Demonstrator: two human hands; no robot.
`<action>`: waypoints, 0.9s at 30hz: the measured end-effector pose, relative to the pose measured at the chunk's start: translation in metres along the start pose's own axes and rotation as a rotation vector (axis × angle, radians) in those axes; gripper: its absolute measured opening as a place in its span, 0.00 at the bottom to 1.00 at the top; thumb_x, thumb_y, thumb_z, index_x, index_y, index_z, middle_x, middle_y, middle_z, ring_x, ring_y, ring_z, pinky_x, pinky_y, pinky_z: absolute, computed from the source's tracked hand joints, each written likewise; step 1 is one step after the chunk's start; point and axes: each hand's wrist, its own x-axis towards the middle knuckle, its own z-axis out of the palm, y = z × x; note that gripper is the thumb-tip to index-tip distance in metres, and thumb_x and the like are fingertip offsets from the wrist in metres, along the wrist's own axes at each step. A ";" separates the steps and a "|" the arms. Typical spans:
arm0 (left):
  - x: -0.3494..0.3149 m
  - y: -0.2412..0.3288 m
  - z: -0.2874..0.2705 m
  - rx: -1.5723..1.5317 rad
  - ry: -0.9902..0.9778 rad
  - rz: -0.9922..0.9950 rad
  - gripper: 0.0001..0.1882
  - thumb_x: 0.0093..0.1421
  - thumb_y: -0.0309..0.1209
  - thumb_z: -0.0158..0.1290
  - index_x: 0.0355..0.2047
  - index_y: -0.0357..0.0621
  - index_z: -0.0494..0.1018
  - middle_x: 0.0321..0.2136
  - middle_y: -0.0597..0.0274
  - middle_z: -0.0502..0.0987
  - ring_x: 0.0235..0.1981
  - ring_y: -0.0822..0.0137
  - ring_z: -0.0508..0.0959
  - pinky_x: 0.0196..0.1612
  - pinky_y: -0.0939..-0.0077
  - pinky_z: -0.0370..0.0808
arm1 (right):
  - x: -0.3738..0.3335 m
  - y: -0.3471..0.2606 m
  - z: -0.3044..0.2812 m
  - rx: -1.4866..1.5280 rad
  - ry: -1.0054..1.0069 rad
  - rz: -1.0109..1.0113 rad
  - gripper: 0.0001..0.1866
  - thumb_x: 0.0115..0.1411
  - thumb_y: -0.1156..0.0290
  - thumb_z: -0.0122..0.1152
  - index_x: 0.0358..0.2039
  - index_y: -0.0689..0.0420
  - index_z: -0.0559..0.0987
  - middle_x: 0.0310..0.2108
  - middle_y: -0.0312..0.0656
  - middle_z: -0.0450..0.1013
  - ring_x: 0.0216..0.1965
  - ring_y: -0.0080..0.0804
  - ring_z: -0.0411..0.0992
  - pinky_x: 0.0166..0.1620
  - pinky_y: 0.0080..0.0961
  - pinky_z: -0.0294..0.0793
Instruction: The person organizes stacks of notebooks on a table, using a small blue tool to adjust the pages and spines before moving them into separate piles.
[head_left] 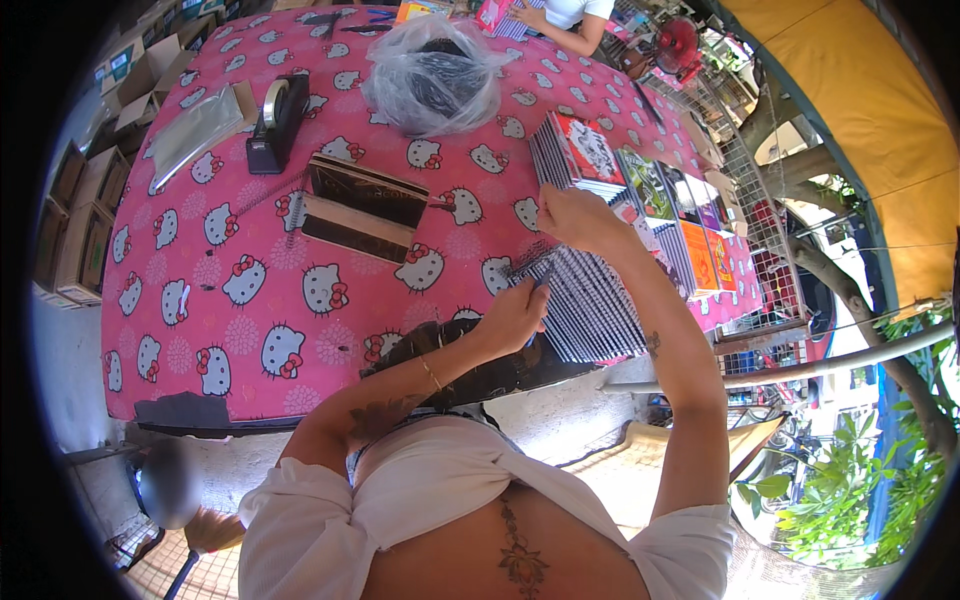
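My left hand (516, 314) is closed at the near left edge of a stack of spiral-bound notebooks (598, 312). A slim dark-blue piece shows at its fingers, too small to name. Just above, my right hand (578, 222) is closed over the stack's far left corner, its fingers curled. Anything inside that grip is hidden. Between the hands, dark coil wire (528, 258) sticks out from the stack's edge. The notebooks' coiled spines face up in close rows.
More notebooks with colourful covers (592, 150) lie on the right. A dark box (366, 205), tape dispenser (278, 125), clear plastic sleeves (203, 130) and plastic bag (438, 78) sit on the pink tablecloth (240, 330). Another person's arm (570, 35) rests at the far edge.
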 end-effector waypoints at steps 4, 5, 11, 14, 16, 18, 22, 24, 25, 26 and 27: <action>0.011 0.000 -0.003 0.044 0.016 -0.012 0.18 0.71 0.39 0.39 0.36 0.33 0.66 0.26 0.54 0.76 0.24 0.63 0.81 0.25 0.71 0.76 | 0.002 -0.003 -0.008 -0.046 -0.176 -0.050 0.17 0.59 0.57 0.59 0.32 0.61 0.81 0.26 0.52 0.77 0.34 0.52 0.77 0.37 0.45 0.74; 0.013 -0.001 -0.002 0.048 0.033 -0.016 0.18 0.71 0.39 0.39 0.36 0.33 0.66 0.25 0.55 0.76 0.23 0.64 0.81 0.24 0.70 0.76 | 0.003 -0.002 -0.007 -0.047 -0.176 -0.050 0.17 0.59 0.57 0.59 0.32 0.61 0.81 0.26 0.52 0.77 0.34 0.52 0.77 0.37 0.45 0.74; 0.016 -0.002 0.000 0.178 0.051 -0.016 0.17 0.71 0.39 0.39 0.36 0.35 0.63 0.22 0.59 0.73 0.17 0.68 0.76 0.20 0.71 0.75 | 0.003 0.001 -0.001 -0.045 -0.314 -0.065 0.14 0.59 0.62 0.61 0.27 0.61 0.82 0.26 0.51 0.77 0.34 0.52 0.77 0.38 0.44 0.74; 0.002 0.006 0.003 0.043 -0.039 -0.121 0.17 0.72 0.40 0.39 0.36 0.35 0.63 0.21 0.59 0.72 0.18 0.67 0.76 0.20 0.71 0.75 | 0.002 0.007 0.004 -0.047 -0.334 0.035 0.15 0.59 0.61 0.61 0.31 0.62 0.81 0.26 0.52 0.77 0.34 0.52 0.78 0.39 0.44 0.75; 0.006 -0.011 -0.001 0.034 -0.006 -0.048 0.17 0.72 0.39 0.38 0.36 0.35 0.63 0.20 0.59 0.72 0.17 0.67 0.77 0.20 0.71 0.75 | 0.004 -0.004 0.004 -0.030 -0.165 0.067 0.16 0.58 0.60 0.62 0.35 0.64 0.79 0.27 0.53 0.77 0.36 0.52 0.78 0.40 0.43 0.75; 0.011 -0.020 -0.002 0.024 0.015 0.027 0.17 0.72 0.39 0.38 0.37 0.35 0.63 0.19 0.60 0.71 0.17 0.67 0.77 0.19 0.71 0.75 | 0.008 -0.010 0.005 -0.075 -0.177 0.043 0.17 0.59 0.59 0.61 0.36 0.64 0.79 0.28 0.53 0.78 0.37 0.52 0.78 0.40 0.43 0.75; 0.018 -0.005 -0.002 0.063 0.028 -0.004 0.16 0.72 0.39 0.38 0.36 0.36 0.63 0.19 0.60 0.71 0.17 0.67 0.77 0.20 0.71 0.75 | 0.007 -0.014 -0.003 -0.190 -0.350 -0.016 0.17 0.59 0.59 0.59 0.36 0.63 0.79 0.29 0.52 0.78 0.38 0.51 0.78 0.41 0.44 0.76; 0.019 -0.006 -0.002 0.044 0.021 -0.069 0.16 0.72 0.38 0.38 0.36 0.36 0.63 0.20 0.60 0.71 0.17 0.67 0.77 0.20 0.72 0.75 | 0.006 -0.004 0.002 -0.145 -0.337 -0.057 0.17 0.59 0.59 0.57 0.34 0.64 0.79 0.28 0.54 0.77 0.36 0.53 0.77 0.41 0.46 0.75; 0.019 -0.011 -0.002 0.143 0.035 -0.023 0.16 0.72 0.39 0.38 0.36 0.36 0.63 0.20 0.59 0.72 0.17 0.67 0.77 0.21 0.72 0.75 | 0.006 0.000 0.004 -0.102 -0.324 -0.100 0.18 0.60 0.59 0.55 0.32 0.64 0.79 0.26 0.56 0.76 0.34 0.56 0.77 0.40 0.49 0.73; 0.019 -0.017 -0.002 0.242 0.049 0.023 0.16 0.72 0.39 0.38 0.36 0.37 0.63 0.20 0.59 0.72 0.17 0.67 0.77 0.21 0.72 0.75 | 0.008 0.001 0.009 -0.104 -0.324 -0.101 0.18 0.60 0.59 0.55 0.32 0.64 0.79 0.26 0.56 0.76 0.34 0.56 0.77 0.40 0.49 0.73; 0.014 -0.018 -0.001 0.240 0.046 0.021 0.16 0.72 0.39 0.38 0.36 0.37 0.63 0.20 0.59 0.72 0.17 0.67 0.77 0.21 0.72 0.75 | 0.009 0.003 0.015 -0.146 -0.270 -0.056 0.18 0.60 0.58 0.55 0.32 0.62 0.80 0.26 0.54 0.77 0.33 0.54 0.77 0.39 0.47 0.74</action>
